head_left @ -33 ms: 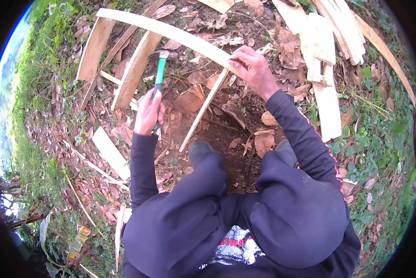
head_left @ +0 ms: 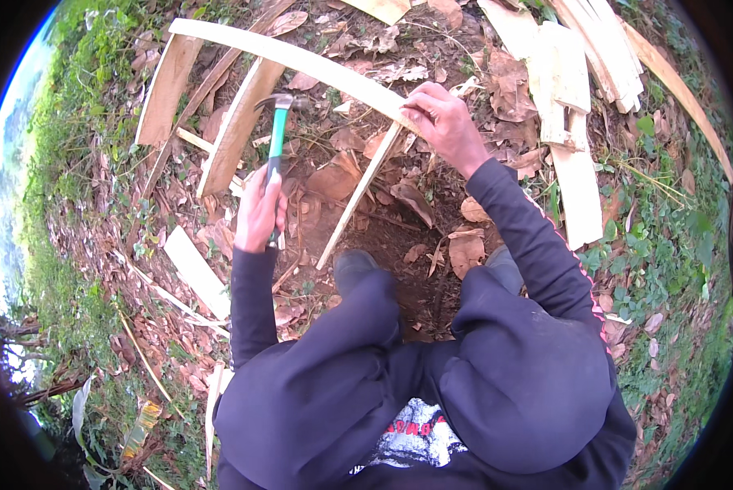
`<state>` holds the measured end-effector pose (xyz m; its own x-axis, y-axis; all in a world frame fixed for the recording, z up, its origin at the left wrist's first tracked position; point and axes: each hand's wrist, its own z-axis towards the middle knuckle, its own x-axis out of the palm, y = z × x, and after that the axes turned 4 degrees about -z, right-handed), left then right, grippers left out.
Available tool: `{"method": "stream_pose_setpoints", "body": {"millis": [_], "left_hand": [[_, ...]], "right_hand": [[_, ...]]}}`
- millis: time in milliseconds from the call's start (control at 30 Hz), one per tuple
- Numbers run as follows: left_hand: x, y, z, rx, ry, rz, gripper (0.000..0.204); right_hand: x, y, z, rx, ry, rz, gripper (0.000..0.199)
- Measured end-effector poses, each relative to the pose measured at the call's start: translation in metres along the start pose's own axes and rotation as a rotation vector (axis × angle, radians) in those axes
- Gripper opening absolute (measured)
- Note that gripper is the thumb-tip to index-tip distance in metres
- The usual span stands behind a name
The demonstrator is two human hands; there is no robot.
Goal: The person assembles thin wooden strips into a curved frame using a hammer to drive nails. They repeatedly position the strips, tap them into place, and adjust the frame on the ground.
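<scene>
Two hands are at work over a patch of leaf-strewn ground [head_left: 383, 237], and nothing has visibly shifted between the two pictures: hammer and wood sit just where they were, so the nailing pose is simply held. The left hand [head_left: 260, 208] is wrapped tight around the green handle of one hammer [head_left: 277, 143], its steel head pointing to the far side, near the long strip. The right hand [head_left: 440, 122] is closed on one long curved pale strip [head_left: 301, 59], gripping it just where one thin slat [head_left: 358, 196] meets it and slopes down to the near ground. Two broader planks [head_left: 166, 90] lean under the strip's left end, side by side. One short board [head_left: 197, 269] lies flat at the near left. A loose pile of pale offcuts [head_left: 562, 73] lies at the far right; I cannot count them exactly. Two dark boots [head_left: 354, 265] show just beyond the knees.
</scene>
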<state>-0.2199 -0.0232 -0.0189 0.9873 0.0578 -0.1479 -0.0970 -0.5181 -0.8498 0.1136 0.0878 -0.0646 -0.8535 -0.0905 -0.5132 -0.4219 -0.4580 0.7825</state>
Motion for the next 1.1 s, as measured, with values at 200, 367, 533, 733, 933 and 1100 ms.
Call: {"method": "stream_pose_setpoints", "body": {"millis": [200,367,533,733,933,1100], "left_hand": [[0.04,-0.042,-0.077,0.29,-0.003,0.302,0.043],[0.079,-0.066,-0.08,0.443,0.053,0.718,0.04],[0.104,-0.074,-0.078,0.473,0.037,0.742,0.041],[0.118,-0.064,-0.077,0.437,0.132,0.777,0.041],[0.125,-0.07,-0.082,0.545,0.031,0.673,0.041],[0.121,-0.064,-0.077,0.514,0.102,0.792,0.042]], "right_hand": [[-0.006,-0.007,-0.007,-0.014,-0.05,-0.075,0.008],[-0.011,-0.01,-0.015,-0.005,-0.008,-0.162,0.009],[-0.016,-0.014,-0.016,0.003,-0.009,-0.164,0.01],[-0.015,-0.017,-0.019,-0.031,-0.029,-0.155,0.006],[-0.017,-0.022,-0.015,-0.024,-0.04,-0.139,0.008],[-0.016,-0.019,-0.02,0.006,-0.003,-0.117,0.01]]}}
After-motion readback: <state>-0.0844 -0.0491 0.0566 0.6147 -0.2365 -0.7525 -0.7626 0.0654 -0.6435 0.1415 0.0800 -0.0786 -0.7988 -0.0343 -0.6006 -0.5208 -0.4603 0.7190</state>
